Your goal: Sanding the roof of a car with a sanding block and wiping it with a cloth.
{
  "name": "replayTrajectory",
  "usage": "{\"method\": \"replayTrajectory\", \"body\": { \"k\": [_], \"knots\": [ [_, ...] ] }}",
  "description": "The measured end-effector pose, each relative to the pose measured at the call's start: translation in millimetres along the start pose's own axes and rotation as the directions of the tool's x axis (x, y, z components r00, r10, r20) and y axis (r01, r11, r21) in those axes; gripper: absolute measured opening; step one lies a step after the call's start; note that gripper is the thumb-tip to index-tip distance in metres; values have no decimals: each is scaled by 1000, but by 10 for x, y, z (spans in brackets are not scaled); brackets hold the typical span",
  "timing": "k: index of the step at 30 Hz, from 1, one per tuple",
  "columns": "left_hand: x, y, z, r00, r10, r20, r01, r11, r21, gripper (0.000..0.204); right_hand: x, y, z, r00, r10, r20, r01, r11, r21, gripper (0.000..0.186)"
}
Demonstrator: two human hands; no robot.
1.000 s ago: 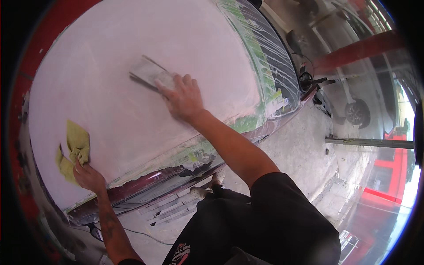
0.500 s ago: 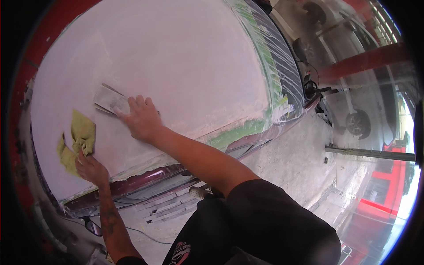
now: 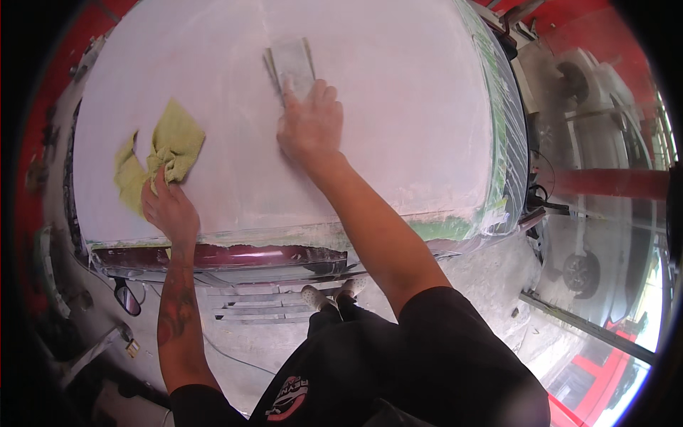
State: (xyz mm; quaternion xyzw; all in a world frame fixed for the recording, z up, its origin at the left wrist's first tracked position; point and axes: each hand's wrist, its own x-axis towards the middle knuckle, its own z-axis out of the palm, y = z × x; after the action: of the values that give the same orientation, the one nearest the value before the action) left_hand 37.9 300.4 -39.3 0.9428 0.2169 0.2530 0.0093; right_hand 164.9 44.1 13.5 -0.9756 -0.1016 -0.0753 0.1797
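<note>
My right hand (image 3: pixel 311 124) is closed over the near end of a sanding block (image 3: pixel 293 60) with a pale top, and sandpaper edges stick up along its two sides. The block lies on a wide car panel (image 3: pixel 384 121) coated in pale pinkish-white primer. To the left, my left hand (image 3: pixel 172 212) pinches the bunched near part of a yellow-green cloth (image 3: pixel 178 139). The cloth rests crumpled on the panel, its two flaps spread away from my fingers.
Green masking (image 3: pixel 441 229) runs along the panel's near right edge, and streaked plastic sheeting (image 3: pixel 518 128) covers the right end. A maroon strip of bodywork (image 3: pixel 235 256) shows below the near edge. A side mirror (image 3: pixel 128 295) lies lower left. A dusty vehicle (image 3: pixel 605 213) stands at right.
The sanding block and my right hand have swept right and away across the panel, and the block now points more straight ahead. My left hand keeps hold of the cloth. The view has turned.
</note>
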Motion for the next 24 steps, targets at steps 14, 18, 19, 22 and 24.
{"method": "replayTrajectory", "body": {
  "k": [14,18,19,22,24],
  "knots": [
    [-38,142,-19,999,-23,49,22,1000,10,46,494,2033,-606,843,537,-19,-522,810,-268,58],
    [-18,129,-9,999,-8,34,9,1000,-30,45,959,540,-1,993,111,-51,-116,985,-124,48],
    [-30,82,-5,999,-7,37,8,1000,-18,45,994,142,74,998,-8,60,14,996,-87,49],
    [-33,67,47,999,17,43,-13,996,-87,46,1055,54,99,985,-108,138,119,990,-73,49],
    [-37,-6,25,999,3,32,0,998,-66,46,1042,540,-8,990,-123,67,133,977,-166,48]
  ]
}}
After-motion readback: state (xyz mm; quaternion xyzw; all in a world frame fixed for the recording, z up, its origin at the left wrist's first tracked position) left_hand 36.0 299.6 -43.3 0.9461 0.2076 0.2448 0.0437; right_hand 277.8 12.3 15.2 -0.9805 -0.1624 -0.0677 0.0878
